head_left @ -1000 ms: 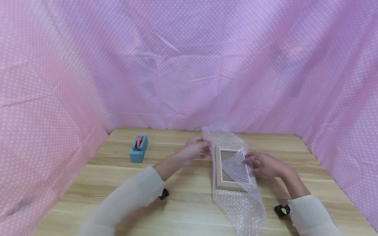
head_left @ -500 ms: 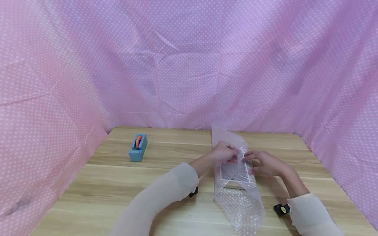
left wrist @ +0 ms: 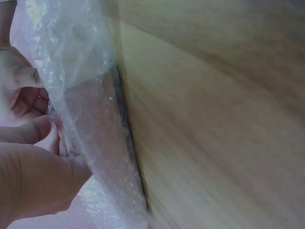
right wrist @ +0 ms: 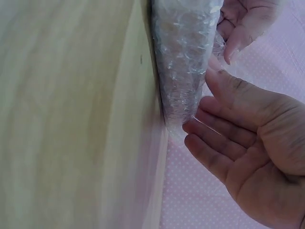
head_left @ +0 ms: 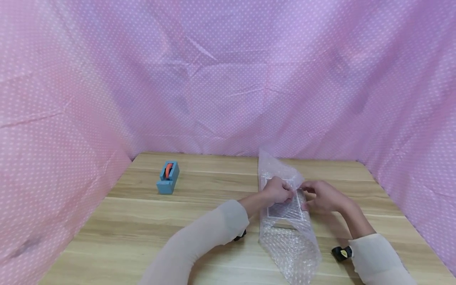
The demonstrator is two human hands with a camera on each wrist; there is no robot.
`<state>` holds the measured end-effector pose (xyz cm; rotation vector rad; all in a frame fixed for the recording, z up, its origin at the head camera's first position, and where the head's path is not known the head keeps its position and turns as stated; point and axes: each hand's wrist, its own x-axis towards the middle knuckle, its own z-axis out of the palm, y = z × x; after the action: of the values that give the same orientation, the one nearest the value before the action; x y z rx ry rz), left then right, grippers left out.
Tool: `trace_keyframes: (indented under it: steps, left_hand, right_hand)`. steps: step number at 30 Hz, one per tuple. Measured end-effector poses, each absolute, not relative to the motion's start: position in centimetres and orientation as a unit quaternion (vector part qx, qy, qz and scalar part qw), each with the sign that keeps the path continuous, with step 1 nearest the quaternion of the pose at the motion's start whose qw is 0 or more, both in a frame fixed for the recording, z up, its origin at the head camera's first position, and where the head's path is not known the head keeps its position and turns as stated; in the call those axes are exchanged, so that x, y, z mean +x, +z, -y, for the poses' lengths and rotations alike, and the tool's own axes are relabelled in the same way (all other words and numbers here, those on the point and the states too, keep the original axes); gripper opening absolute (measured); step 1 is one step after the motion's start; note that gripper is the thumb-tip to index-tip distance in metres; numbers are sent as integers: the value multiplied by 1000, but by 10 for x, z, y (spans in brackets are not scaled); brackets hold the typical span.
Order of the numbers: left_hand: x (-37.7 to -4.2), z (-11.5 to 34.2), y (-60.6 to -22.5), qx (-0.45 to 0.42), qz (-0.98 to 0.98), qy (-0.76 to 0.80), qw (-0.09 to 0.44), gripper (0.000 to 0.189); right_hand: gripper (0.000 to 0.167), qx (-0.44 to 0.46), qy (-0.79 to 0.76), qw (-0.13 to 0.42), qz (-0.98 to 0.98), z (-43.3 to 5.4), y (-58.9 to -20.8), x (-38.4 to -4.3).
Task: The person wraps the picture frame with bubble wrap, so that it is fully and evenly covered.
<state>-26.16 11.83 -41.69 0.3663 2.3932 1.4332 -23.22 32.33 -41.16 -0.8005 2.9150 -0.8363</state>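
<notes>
A picture frame [head_left: 284, 223] with a light wooden border and white inner line lies flat, covered by clear bubble wrap [head_left: 290, 253]. The covering sheet crosses the frame from the left. My left hand [head_left: 279, 190] is over the frame and pinches the sheet's edge between thumb and fingers; the left wrist view shows this left hand [left wrist: 40, 176] at the wrap's upper edge. My right hand [head_left: 325, 196] holds the wrap along the frame's right side. In the right wrist view, the right hand's thumb [right wrist: 228, 88] lies against the wrap, with its fingers at the far end.
A blue tape dispenser [head_left: 168, 177] with an orange roll stands at the left rear of the wooden table [head_left: 213, 174]. Pink dotted cloth [head_left: 228, 99] hangs behind and at both sides. Bubble wrap extends beyond the frame at its near and far ends.
My left hand moved right from the wrap's left edge, drawing that side over the frame, then shifted slightly farther right and nearer. My right hand stayed at the right side.
</notes>
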Motion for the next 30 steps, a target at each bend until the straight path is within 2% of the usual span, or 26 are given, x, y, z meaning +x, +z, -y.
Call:
trace_keyframes:
  steps: [2, 5, 7, 9, 13, 16, 22, 27, 30]
  left_hand:
    - [-260, -120, -418, 139, -852, 482, 152, 4]
    - [-260, -120, -419, 165, -870, 439, 153, 15]
    - [-260, -120, -419, 183, -883, 402, 158, 23]
    - [-261, -119, -418, 195, -887, 382, 172, 29]
    - [-264, -116, -415, 204, -877, 381, 210, 33]
    - [-265, -114, -414, 202, -865, 395, 236, 35]
    - [-268, -107, -410, 240, -854, 386, 253, 39]
    - [-283, -94, -410, 277, -817, 430, 266, 36]
    - [-298, -80, -412, 261, -821, 449, 237, 33]
  right_hand:
    - [62, -246, -292, 8, -924, -324, -412, -233]
    - [88, -226, -336, 23, -914, -328, -411, -233]
    - [96, -224, -352, 25, -908, -330, -410, -233]
    - [91, -235, -333, 14, -913, -332, -409, -233]
    - [59, -269, -247, -27, -931, -332, -408, -233]
    - [50, -280, -234, -23, -931, -332, -407, -233]
    - [37, -320, -280, 33, -904, -332, -408, -234]
    - [36, -318, -275, 32, -907, -333, -409, -234]
    - [36, -311, -271, 27, -910, -331, -408, -232]
